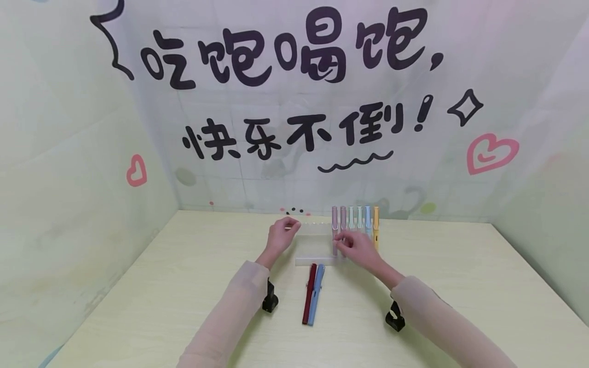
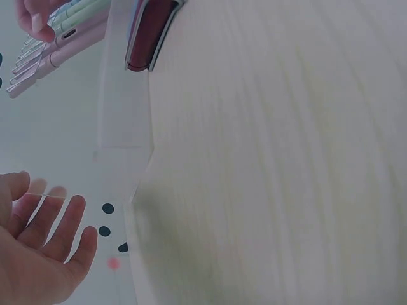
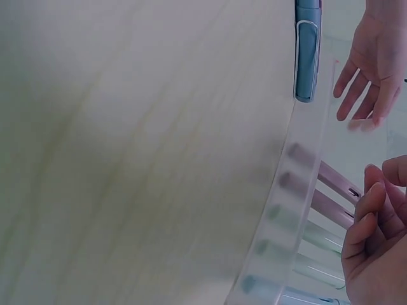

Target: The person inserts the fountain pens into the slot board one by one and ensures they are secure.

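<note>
A person in pale sleeves [image 1: 230, 312] worked with two hands at a clear rack [image 1: 313, 261] on a light wood-grain tabletop [image 1: 451, 301], a lettered backdrop [image 1: 294, 189] behind. The left hand [image 1: 281, 235] pinched the rack's upper edge near its left end between thumb and fingertips; the fingertips behind the see-through panel appeared only as a blur in both wrist views.

The right hand [image 1: 361, 248], fingers curled and thumb near the index finger, was at the leftmost of two mauve pens [image 1: 335, 220]. Whether it gripped that pen or merely hovered against it could not be told, its fingertips overlapping the pens in every view.

Six pens stood side by side at the rack's right: the mauve pair, two pale green pens [image 1: 352, 217], a light blue pen [image 1: 368, 212] and a yellow pen [image 1: 376, 225]. The right hand hid the lower parts of several in the head view, and the yellow one was outside the right wrist picture.

In front of the rack, a dark red pen [image 1: 309, 296] and a blue pen [image 1: 316, 299] lay together on the tabletop, both cut off by the frame's top edge in the wrist views. The rack's transparent edges were hard to trace against the backdrop.
</note>
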Action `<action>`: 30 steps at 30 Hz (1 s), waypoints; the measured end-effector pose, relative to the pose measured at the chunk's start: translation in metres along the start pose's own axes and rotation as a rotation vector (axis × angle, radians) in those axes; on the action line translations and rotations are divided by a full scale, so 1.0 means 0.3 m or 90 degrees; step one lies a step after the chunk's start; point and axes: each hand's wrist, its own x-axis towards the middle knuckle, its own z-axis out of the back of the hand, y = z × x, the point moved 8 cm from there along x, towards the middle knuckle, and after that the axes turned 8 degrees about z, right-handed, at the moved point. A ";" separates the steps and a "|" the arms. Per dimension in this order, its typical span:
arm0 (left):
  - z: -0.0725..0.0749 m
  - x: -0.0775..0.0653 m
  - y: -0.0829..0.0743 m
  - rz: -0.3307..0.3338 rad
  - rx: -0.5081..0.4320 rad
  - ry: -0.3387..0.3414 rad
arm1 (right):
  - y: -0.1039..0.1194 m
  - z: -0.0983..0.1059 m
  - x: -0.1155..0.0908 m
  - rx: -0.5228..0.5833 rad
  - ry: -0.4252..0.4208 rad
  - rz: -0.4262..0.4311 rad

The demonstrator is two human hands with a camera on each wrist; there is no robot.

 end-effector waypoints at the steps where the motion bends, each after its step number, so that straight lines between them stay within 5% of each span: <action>1: -0.001 0.000 0.000 0.000 0.001 0.001 | -0.001 -0.002 -0.004 0.002 0.003 0.001; 20: -0.002 -0.001 0.002 0.003 -0.003 0.002 | -0.006 -0.143 -0.067 0.096 0.211 -0.016; 30: -0.004 0.003 0.007 0.004 0.001 -0.002 | 0.027 -0.183 -0.074 0.069 0.290 0.049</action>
